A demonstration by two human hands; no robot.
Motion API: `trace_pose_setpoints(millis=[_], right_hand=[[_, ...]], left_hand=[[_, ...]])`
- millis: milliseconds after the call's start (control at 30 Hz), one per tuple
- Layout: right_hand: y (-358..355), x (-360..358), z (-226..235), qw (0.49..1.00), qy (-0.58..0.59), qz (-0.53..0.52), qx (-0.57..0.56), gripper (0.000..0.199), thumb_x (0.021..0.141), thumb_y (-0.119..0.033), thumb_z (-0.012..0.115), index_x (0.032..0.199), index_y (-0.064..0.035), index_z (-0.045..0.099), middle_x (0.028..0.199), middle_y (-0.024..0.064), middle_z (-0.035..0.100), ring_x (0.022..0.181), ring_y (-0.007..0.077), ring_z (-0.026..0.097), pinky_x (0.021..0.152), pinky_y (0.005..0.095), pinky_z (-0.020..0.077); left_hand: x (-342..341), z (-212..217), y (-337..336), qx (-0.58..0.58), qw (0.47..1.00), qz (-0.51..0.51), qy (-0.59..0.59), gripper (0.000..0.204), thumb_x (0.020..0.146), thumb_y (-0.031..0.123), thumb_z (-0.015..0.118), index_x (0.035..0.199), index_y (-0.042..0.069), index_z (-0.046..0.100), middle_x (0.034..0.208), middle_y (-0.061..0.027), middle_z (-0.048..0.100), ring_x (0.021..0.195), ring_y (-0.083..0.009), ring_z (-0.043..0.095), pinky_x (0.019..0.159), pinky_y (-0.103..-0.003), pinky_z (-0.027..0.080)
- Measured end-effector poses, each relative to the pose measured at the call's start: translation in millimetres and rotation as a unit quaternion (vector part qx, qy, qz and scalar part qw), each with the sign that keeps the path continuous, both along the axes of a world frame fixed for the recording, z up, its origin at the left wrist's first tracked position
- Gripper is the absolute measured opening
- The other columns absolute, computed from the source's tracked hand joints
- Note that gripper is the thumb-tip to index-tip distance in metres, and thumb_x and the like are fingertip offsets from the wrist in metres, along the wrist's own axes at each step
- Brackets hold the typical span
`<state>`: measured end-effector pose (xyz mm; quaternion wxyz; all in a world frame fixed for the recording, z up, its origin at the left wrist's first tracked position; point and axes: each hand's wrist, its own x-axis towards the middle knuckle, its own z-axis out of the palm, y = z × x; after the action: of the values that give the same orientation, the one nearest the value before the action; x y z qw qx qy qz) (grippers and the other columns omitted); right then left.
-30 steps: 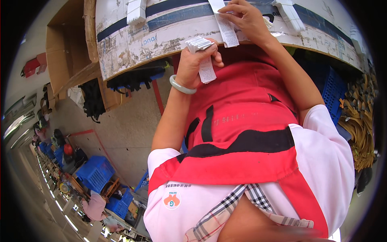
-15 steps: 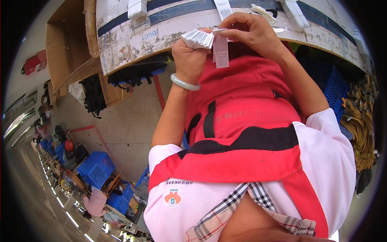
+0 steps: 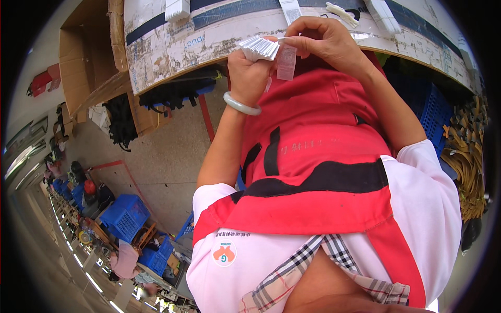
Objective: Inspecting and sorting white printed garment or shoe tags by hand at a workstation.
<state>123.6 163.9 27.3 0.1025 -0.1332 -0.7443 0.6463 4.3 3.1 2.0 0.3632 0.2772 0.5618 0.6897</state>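
By a pretty beat-up, peeling white tabletop (image 3: 172, 65), my left hand (image 3: 246, 77) was clamped round a fanned white wad of thin labels (image 3: 259, 48); my right hand (image 3: 329, 44) pinched a flimsy, whitish rectangular strip (image 3: 286, 63) just beside it.

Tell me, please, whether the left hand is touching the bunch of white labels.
Touching: the head view shows the left hand closed around the bunch of white labels, which fans out from its grip.

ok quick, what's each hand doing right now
Left hand: closed around a fanned bundle of folded white labels.
Right hand: thumb and fingers pinched on a thin white label.
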Motion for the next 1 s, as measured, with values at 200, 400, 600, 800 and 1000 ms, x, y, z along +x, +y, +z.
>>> trace_pose_setpoints(millis=[200, 400, 600, 800, 1000], right_hand=[[1, 5, 19, 0.983, -0.066, 0.104, -0.135, 0.020, 0.087, -0.022, 0.069, 0.093, -0.0024, 0.068, 0.074, 0.0011, 0.060, 0.060, 0.0050, 0.050, 0.055, 0.0180, 0.0382], [-14, -1, -6, 0.995, -0.001, -0.026, -0.100, 0.016, 0.090, -0.015, 0.066, 0.096, -0.0010, 0.068, 0.075, 0.0027, 0.063, 0.059, 0.0055, 0.056, 0.056, 0.0183, 0.0459], [-15, 1, -12, 0.999, 0.011, -0.035, -0.005, 0.021, 0.091, -0.019, 0.067, 0.099, 0.0003, 0.068, 0.077, 0.0032, 0.065, 0.065, 0.0084, 0.059, 0.059, 0.0207, 0.0483], [20, -16, -13, 0.953, 0.057, -0.075, 0.289, 0.018, 0.092, -0.016, 0.064, 0.103, -0.0027, 0.068, 0.091, 0.0017, 0.063, 0.081, 0.0108, 0.059, 0.073, 0.0219, 0.0479], [49, -37, -25, 0.922, 0.042, -0.166, 0.347, 0.012, 0.083, -0.014, 0.071, 0.092, -0.0067, 0.073, 0.087, 0.0104, 0.060, 0.072, 0.0232, 0.061, 0.063, 0.0333, 0.0484]], left_hand=[[1, 3, 0, -0.030, 0.969, -0.055, -0.237, 0.017, 0.093, 0.016, 0.062, 0.099, 0.000, 0.064, 0.068, -0.0028, 0.059, 0.051, -0.0079, 0.050, 0.043, -0.021, 0.037], [10, 8, 8, -0.006, 0.939, -0.106, -0.326, 0.028, 0.092, 0.024, 0.066, 0.099, -0.002, 0.063, 0.080, -0.0093, 0.066, 0.055, -0.0114, 0.058, 0.044, -0.022, 0.042], [4, -6, 2, -0.007, 0.958, -0.117, -0.263, 0.022, 0.088, 0.019, 0.071, 0.097, 0.000, 0.063, 0.076, -0.0070, 0.064, 0.060, -0.0135, 0.061, 0.051, -0.023, 0.047], [0, -6, -1, -0.032, 0.961, -0.130, -0.240, 0.024, 0.095, 0.016, 0.059, 0.109, -0.004, 0.060, 0.081, -0.0044, 0.059, 0.070, -0.0153, 0.059, 0.061, -0.024, 0.048], [5, 0, 5, -0.059, 0.972, -0.124, -0.193, 0.022, 0.091, 0.014, 0.064, 0.106, -0.002, 0.062, 0.082, -0.0060, 0.063, 0.067, -0.0131, 0.061, 0.057, -0.024, 0.047]])
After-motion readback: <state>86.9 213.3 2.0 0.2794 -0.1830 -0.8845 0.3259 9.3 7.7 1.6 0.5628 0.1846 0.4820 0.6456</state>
